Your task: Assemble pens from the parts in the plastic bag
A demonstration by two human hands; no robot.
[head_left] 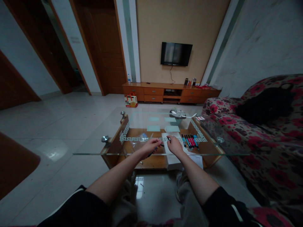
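Observation:
Over the near edge of the glass coffee table (94, 138), my left hand (151, 147) is closed around a dark marker pen (162, 145), whose end sticks out past the fingertips. My right hand (174, 145) is a short way to the right, its fingers pinched on a small dark piece (169, 139) that looks like a pen cap. The two hands are apart. Right of my right hand lies a row of several marker pens (190, 141) in blue, black and red. A white stack, perhaps paper or a box (174, 161), shows beneath my right hand.
Clear plastic wrapping (138, 142) lies left of my hands. At the table's far side is a basket (178, 116) with white items and a card (200, 118). A floral sofa (270, 164) borders the right; a TV cabinet (153, 91) and gift bag (131, 101) stand beyond.

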